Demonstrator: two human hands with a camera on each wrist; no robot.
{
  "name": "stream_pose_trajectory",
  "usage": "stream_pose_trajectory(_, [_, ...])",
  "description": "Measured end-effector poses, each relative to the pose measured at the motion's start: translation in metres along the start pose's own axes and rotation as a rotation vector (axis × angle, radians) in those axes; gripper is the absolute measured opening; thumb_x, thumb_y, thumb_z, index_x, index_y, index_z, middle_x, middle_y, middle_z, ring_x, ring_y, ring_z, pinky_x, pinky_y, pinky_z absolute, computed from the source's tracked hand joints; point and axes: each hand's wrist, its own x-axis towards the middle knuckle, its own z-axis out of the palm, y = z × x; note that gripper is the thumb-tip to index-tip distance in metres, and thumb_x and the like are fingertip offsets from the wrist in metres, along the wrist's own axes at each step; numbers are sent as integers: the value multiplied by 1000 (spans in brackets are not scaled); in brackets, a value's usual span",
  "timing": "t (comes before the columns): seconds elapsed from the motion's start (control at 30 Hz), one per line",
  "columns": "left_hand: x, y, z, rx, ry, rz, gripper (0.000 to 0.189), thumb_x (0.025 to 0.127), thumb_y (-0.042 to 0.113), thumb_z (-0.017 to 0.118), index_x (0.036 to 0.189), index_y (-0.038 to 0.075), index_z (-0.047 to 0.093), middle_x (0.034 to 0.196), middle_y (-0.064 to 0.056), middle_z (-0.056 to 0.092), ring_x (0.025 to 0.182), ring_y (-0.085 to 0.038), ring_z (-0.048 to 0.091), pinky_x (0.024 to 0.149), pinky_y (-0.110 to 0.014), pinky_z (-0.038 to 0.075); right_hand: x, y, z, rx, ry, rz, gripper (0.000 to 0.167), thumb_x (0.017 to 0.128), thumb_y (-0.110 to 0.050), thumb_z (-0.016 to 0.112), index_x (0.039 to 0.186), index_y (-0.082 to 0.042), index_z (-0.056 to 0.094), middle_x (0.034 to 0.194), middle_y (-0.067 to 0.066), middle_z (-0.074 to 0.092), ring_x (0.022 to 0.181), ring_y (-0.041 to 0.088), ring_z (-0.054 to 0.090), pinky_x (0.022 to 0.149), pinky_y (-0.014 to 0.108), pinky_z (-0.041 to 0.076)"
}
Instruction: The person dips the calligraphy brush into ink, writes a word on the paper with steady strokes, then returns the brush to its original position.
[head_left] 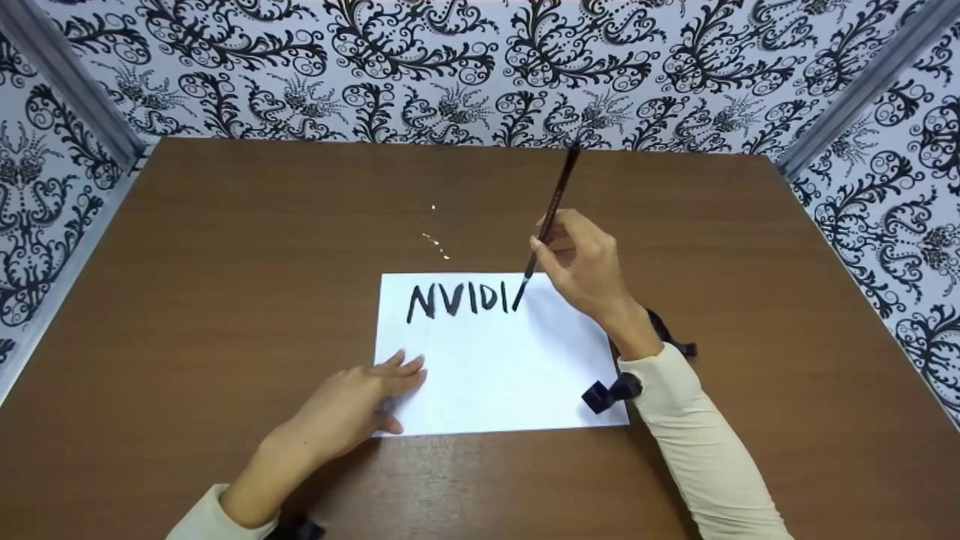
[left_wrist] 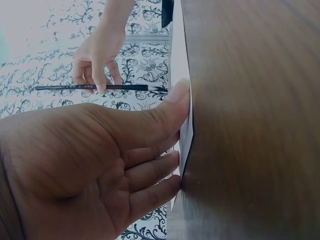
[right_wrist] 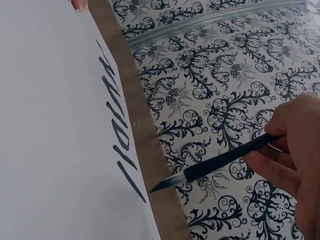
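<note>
A white sheet of paper (head_left: 480,375) lies on the brown table with the letters NVIDI painted in black near its far edge. My right hand (head_left: 589,262) pinches a dark paintbrush (head_left: 556,196) by the handle between thumb and fingers. The brush slants, its black-tipped bristles (right_wrist: 162,185) pointing down close to the last painted stroke (right_wrist: 131,181). My left hand (head_left: 349,409) rests on the paper's near left corner, fingers extended over the sheet. In the left wrist view the thumb (left_wrist: 165,110) lies at the paper's edge, which bends slightly up from the table.
Several small pale flecks (head_left: 446,257) lie on the table (head_left: 225,300) beyond the paper. Black-and-white patterned walls (head_left: 450,75) with grey corner posts (head_left: 862,90) border the table. A black wrist mount (head_left: 611,393) on the right sleeve overlaps the paper's right side.
</note>
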Motion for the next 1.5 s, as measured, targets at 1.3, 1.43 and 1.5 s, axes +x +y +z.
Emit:
stream_pose_trajectory(1.3, [-1,-1,2,3,18,3,62,71,17,80,127,3,60,137,-8,52,127,-31,47,93,-52,44,-1,3,-6,27,-142,107,16,84,2,66,98,1,58,84,10,64,72,16,64,61,24,54])
stream_pose_trajectory(1.43, [-1,-1,2,-9,16,2,62,71,16,80,127,3,59,137,-8,51,127,-30,46,93,-50,44,0,1,-9,-3,-176,127,16,84,1,65,98,0,58,83,8,63,71,15,63,62,25,54])
stream_pose_trajectory(1.5, [-1,-1,3,-17,13,0,62,71,15,80,127,2,59,137,-8,51,127,-30,46,94,-50,44,0,0,-10,-15,-188,135,15,84,1,65,97,-1,58,82,7,63,71,14,62,62,25,53])
